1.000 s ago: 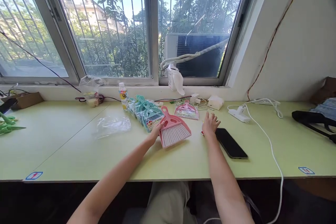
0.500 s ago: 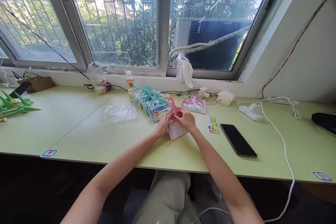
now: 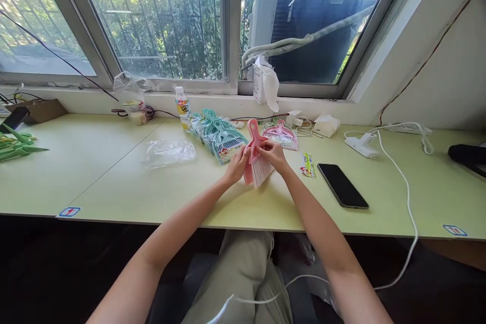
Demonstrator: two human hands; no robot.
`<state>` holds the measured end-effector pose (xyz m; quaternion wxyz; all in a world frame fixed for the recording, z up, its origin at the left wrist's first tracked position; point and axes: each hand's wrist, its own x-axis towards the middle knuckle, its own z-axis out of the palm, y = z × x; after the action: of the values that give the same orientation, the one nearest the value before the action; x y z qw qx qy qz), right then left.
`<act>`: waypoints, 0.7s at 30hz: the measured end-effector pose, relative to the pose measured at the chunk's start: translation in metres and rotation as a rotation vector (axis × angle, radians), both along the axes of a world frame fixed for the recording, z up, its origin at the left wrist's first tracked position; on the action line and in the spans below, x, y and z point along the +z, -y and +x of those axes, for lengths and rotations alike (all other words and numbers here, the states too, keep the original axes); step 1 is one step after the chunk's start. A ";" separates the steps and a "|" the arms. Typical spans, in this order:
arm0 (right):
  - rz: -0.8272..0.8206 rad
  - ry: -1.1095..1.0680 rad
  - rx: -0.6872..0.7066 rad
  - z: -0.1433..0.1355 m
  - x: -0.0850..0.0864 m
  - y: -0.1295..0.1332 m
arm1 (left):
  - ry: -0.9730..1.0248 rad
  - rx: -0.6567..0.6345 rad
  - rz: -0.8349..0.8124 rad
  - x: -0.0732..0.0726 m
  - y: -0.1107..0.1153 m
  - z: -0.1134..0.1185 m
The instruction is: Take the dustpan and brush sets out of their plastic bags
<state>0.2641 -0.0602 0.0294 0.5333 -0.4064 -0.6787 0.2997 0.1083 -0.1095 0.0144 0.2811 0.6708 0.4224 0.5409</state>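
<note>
A pink brush (image 3: pixel 262 171) with pale bristles and a pink dustpan (image 3: pixel 248 176) are together above the near middle of the counter (image 3: pixel 144 197). The left hand (image 3: pixel 237 165) grips the dustpan's left side; the right hand (image 3: pixel 275 156) appears to pinch the brush near its handle, though overlapping fingers hide the exact contact. The step in hand seems to be fitting or parting the two; the next move calls for a steady left grip and careful right fingertips. Green wrapped sets (image 3: pixel 226 140) lie far left, a pink wrapped set (image 3: pixel 281 137) far right, and a small card (image 3: pixel 308 166) and phone (image 3: pixel 342 186) nearer right.
</note>
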 end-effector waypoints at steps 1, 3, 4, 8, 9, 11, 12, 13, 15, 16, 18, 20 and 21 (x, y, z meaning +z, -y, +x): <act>0.007 -0.008 -0.012 -0.001 0.000 0.001 | 0.007 0.019 0.002 0.000 0.000 0.000; 0.020 -0.019 -0.030 -0.004 0.000 0.002 | 0.024 0.049 0.010 0.000 0.001 0.000; 0.023 -0.022 -0.036 -0.005 0.000 0.003 | 0.030 0.057 0.017 0.000 0.001 0.000; 0.029 -0.019 -0.055 -0.005 0.003 0.007 | 0.025 0.046 0.052 0.004 0.002 0.002; 0.041 -0.012 -0.061 -0.004 0.006 0.009 | 0.024 0.042 0.059 0.005 0.003 0.003; 0.086 0.017 -0.080 -0.001 0.012 0.013 | 0.034 0.045 0.071 0.006 0.004 0.006; 0.116 0.046 -0.092 0.000 0.015 0.015 | 0.042 0.055 0.074 0.006 0.005 0.008; 0.148 0.085 -0.103 0.001 0.018 0.017 | 0.049 0.068 0.076 0.006 0.006 0.009; 0.209 0.181 -0.123 0.000 0.022 0.021 | 0.051 0.101 0.071 0.005 0.008 0.010; 0.235 0.231 -0.138 -0.002 0.023 0.022 | 0.043 0.116 0.066 0.005 0.009 0.009; 0.270 0.316 -0.173 -0.006 0.024 0.025 | 0.023 0.137 0.057 0.004 0.012 0.006; 0.286 0.355 -0.189 -0.009 0.023 0.026 | 0.017 0.146 0.056 0.003 0.013 0.002; 0.287 0.354 -0.182 -0.008 0.023 0.026 | 0.015 0.144 0.061 0.002 0.013 0.001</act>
<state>0.2557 -0.0865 0.0527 0.4831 -0.4321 -0.7578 0.0753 0.1093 -0.1221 0.0169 0.2244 0.6427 0.4508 0.5774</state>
